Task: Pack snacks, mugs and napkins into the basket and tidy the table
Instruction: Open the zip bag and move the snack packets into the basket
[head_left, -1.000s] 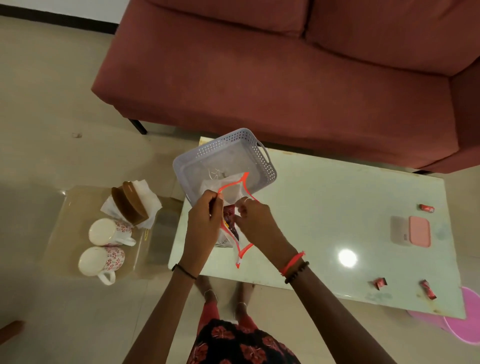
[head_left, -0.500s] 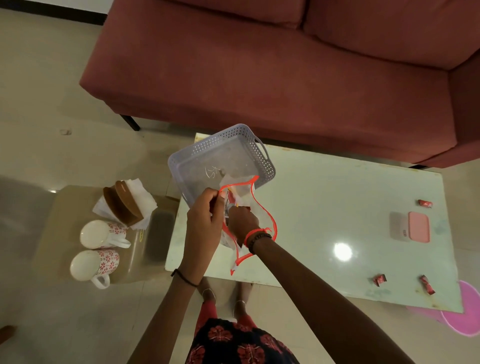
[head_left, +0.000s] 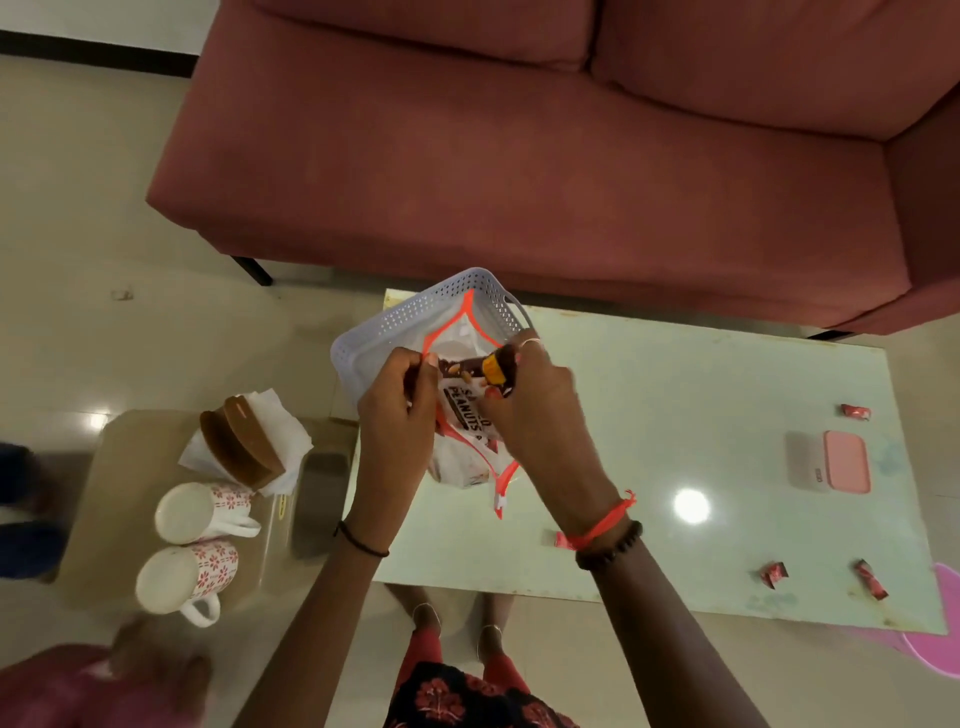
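- The left hand (head_left: 397, 410) pinches one lip of the clear, orange-edged zip pouch (head_left: 462, 467), holding its mouth apart.
- The right hand (head_left: 540, 405) has its fingers curled round the top end of the peanut packet (head_left: 467, 410).
- The packet sits in the pouch mouth, right between the two hands. Its long axis runs from the basket (head_left: 410, 317) side down towards the person, along the pouch.
- The pouch hangs over the basket's near rim, its open end above the basket and its tail over the table (head_left: 675, 405).
- The right hand is the one on the packet, so I'd guess the next push or pull falls to it while the left keeps the mouth wide. Whether the packet is going in or coming out I cannot tell.
- Half a second ago the right hand was sunk inside the pouch up to the wrist. Now it is up at the mouth with the packet showing.
- Well left of the basket, on a low side table, two floral mugs (head_left: 202, 512) and the napkins (head_left: 270, 415) wait unpacked. Red-wrapped sweets (head_left: 855, 412) lie scattered well to its right.
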